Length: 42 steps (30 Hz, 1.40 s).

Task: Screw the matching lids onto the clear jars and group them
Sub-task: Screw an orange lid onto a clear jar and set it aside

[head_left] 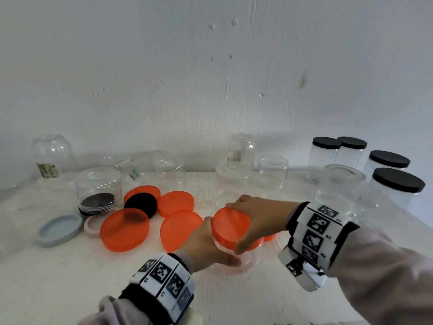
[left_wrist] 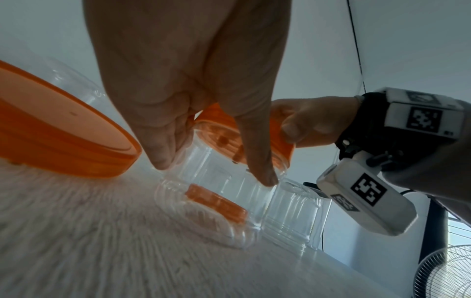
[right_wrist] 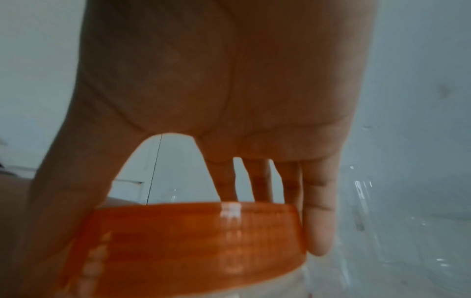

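Right hand (head_left: 255,219) covering orange lid (head_left: 230,227), clear jar (head_left: 236,250) mostly hidden, left hand (head_left: 208,247) gripping

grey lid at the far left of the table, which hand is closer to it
Left. The left hand grips the clear jar at centre, on the side facing the grey lid. The right hand holds the orange lid on that jar, farther right.

The head view looks forward and down over the white desk (head_left: 70,277) toward the wall. Both wrist views sit very near, looking along the palms. All three share the round orange plastic lid (head_left: 230,225) (left_wrist: 277,145) (right_wrist: 198,238).
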### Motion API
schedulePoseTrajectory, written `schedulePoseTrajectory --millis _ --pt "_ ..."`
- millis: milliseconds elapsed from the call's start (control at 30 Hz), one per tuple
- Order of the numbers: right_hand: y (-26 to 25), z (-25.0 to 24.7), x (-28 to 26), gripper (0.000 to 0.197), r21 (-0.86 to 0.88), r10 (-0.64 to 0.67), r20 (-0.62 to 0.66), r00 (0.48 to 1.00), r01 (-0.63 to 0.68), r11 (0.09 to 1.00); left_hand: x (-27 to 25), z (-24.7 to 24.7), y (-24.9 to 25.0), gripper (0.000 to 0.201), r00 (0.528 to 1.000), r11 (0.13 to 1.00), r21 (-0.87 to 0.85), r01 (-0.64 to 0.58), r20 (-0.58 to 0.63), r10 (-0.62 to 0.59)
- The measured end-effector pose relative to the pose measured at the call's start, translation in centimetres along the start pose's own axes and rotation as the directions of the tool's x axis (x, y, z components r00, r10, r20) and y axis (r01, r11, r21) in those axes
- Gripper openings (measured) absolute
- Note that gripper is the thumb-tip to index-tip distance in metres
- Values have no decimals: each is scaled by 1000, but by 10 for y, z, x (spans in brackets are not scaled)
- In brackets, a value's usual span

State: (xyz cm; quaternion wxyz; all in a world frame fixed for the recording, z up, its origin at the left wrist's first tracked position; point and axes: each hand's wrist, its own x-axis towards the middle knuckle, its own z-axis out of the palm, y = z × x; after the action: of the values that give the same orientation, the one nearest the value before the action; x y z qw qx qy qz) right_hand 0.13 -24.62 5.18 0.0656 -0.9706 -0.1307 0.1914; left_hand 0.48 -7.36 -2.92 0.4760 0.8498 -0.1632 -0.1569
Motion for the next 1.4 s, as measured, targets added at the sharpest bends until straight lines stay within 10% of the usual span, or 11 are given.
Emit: schedulePoseTrajectory --millis 433,800,1033,1400 --pt "-2 26 -5 105 -58 -3 -260 966 -13 998 0 0 2 96 999 999 36 30 10 -30" --pt "-1 26 -10 100 41 15 -214 977 -7 999 0 2 1 93 1000 999 45 -13 6 13" --pt "50 17 -27 75 154 174 -377 910 -123 980 -8 -13 3 122 996 998 30 -56 66 54" --pt "100 34 -45 91 98 300 -215 929 -286 953 22 -111 33 135 984 992 -91 -90 -161 74"
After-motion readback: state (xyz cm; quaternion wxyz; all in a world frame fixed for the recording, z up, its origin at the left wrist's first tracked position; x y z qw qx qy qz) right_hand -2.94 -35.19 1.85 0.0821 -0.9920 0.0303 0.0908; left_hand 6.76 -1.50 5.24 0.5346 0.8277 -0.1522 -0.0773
